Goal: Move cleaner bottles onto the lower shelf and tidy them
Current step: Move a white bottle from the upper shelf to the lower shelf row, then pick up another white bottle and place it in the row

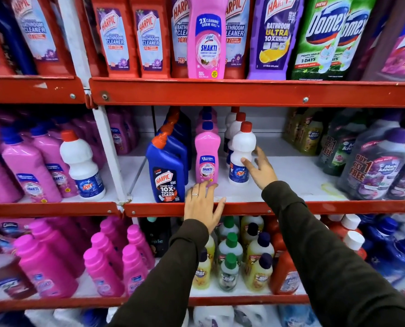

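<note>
On the middle shelf (279, 182) stand rows of bottles: a blue Harpic bottle (167, 171) with an orange cap, a pink Shakti bottle (207, 156) and a white Rin bottle (241, 153) with a red cap. My left hand (202, 205) lies open at the shelf's front edge, fingertips touching the base of the pink Shakti bottle. My right hand (259, 167) reaches in with fingers spread, touching the right side of the white Rin bottle without closing on it. Another pink Shakti bottle (207, 36) stands on the upper shelf among red Harpic bottles.
Red shelf rails (244, 93) separate the levels. Grey Max Kleen bottles (376, 168) fill the middle shelf's right side, with bare white shelf between them and the Rin row. Pink bottles (31, 166) fill the left bay. The shelf below holds pink, yellow and blue bottles.
</note>
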